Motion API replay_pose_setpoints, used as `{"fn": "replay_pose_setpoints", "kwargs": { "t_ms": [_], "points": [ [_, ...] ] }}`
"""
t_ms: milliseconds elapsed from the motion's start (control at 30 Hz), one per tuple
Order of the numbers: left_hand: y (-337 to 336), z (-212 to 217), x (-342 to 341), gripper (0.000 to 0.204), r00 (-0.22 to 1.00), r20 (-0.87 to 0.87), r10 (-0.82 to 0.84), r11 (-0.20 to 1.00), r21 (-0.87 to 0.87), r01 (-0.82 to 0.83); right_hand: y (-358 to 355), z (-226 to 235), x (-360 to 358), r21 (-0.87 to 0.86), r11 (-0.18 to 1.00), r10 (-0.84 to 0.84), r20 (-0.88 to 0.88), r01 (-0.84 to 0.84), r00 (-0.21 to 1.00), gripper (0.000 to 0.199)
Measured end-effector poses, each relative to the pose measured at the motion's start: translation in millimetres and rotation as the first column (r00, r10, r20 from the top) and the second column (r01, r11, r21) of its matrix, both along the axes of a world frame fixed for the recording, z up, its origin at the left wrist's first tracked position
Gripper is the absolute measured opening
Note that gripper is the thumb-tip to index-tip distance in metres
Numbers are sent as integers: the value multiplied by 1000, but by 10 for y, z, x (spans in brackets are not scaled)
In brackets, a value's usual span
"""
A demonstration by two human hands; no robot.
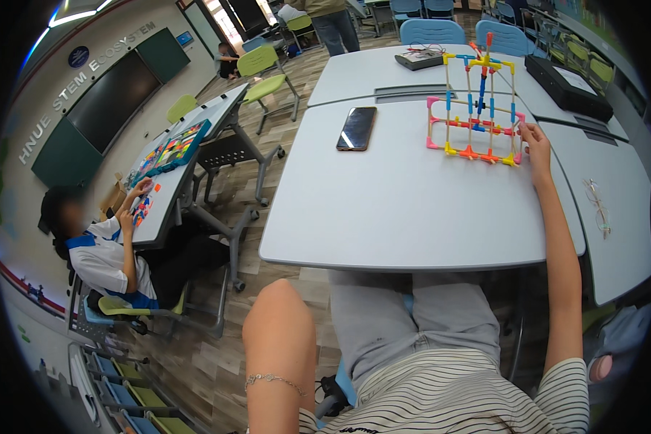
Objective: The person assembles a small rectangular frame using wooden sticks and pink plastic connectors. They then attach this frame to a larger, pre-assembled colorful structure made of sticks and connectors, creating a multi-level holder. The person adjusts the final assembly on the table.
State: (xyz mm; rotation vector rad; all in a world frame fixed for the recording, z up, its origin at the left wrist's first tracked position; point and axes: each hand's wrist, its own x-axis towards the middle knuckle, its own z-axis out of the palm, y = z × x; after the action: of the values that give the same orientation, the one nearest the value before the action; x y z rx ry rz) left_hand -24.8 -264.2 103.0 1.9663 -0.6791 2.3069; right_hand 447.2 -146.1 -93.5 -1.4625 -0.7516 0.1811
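A frame model [482, 87] of thin sticks and coloured plastic connectors stands upright on the white table. Pink, yellow and orange connectors join its lower edges, while blue pieces run up its posts and middle. My right hand [537, 150] is at its right side, fingers closed on the lower right part near a pink corner. The fingertips are partly hidden. My left forearm, a chain bracelet at its wrist, comes in bent from the lower edge, elbow outward. The left hand itself is out of the picture.
A dark phone [356, 129] lies left of the model. Behind it sits a black box with wires [419, 59]; a black case [568, 87] lies at the far right. Glasses [597, 208] rest on the right-hand table. At a left table [152, 224] a seated person handles small coloured pieces.
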Motion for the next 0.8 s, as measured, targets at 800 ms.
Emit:
{"fn": "replay_pose_setpoints", "kwargs": {
  "t_ms": [800],
  "points": [
    [-162,-84,165,41,966,188,-177,974,174,144,-41,22,152,71,993,-107,258,92,960,21]
  ]
}}
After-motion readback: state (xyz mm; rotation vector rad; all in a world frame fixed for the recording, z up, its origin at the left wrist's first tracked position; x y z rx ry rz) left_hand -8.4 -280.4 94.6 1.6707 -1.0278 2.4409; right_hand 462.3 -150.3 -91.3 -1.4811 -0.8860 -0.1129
